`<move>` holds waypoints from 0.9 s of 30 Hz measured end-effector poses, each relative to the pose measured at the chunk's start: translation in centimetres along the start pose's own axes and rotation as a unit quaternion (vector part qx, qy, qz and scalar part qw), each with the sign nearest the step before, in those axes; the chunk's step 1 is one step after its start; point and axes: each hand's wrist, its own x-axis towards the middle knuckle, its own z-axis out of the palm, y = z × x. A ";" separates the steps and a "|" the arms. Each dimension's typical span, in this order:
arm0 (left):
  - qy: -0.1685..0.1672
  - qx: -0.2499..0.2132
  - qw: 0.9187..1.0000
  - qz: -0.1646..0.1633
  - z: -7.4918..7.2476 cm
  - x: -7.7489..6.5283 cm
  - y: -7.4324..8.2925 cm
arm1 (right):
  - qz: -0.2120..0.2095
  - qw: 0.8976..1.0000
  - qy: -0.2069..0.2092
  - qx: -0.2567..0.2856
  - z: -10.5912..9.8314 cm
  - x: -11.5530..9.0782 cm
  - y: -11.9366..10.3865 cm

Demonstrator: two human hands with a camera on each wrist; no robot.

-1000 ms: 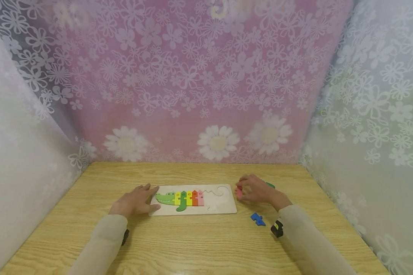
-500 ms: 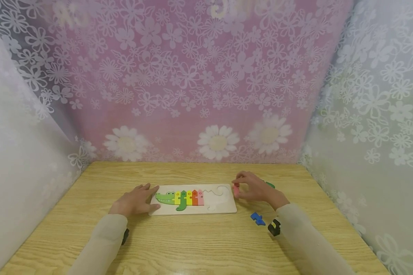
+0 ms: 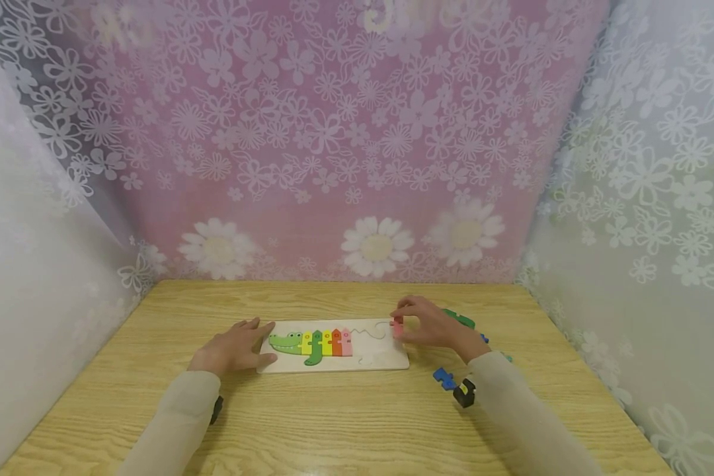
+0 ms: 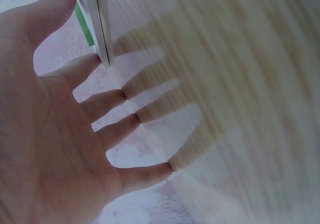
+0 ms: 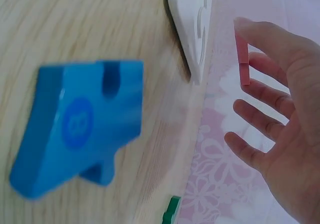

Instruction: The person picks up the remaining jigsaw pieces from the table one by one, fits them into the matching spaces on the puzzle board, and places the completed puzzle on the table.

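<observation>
A wooden crocodile puzzle board (image 3: pixel 376 361) lies on the table in the head view. Its left half holds a green head and several coloured pieces (image 3: pixel 327 344); the right half shows bare wood with drawn outlines. My left hand (image 3: pixel 232 348) rests at the board's left end, fingers spread; the left wrist view shows the thumb and index finger touching its edge (image 4: pixel 100 29). Above the board's right end my right hand (image 3: pixel 431 324) pinches a pinkish-red puzzle piece (image 3: pixel 396 327) between thumb and fingers. That piece (image 5: pixel 242 54) appears edge-on in the right wrist view, apart from the board.
A blue puzzle piece marked 8 (image 5: pixel 80 124) lies on the table right of the board, near the right wrist. Behind the right hand are a green piece (image 3: pixel 459 318), a second blue piece (image 3: pixel 484 338) and a teal bit (image 3: pixel 508 357). Flowered curtains (image 3: pixel 309 165) surround the table.
My right hand has moved left with the pinkish-red piece, from beside the board to over its right end. More pieces show behind that arm. The left hand and board have stayed put.
</observation>
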 end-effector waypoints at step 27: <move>0.001 0.003 1.000 0.002 0.0 0.0 0.1 | -0.021 0.999 -0.044 0.019 1.6 2.6 -2.9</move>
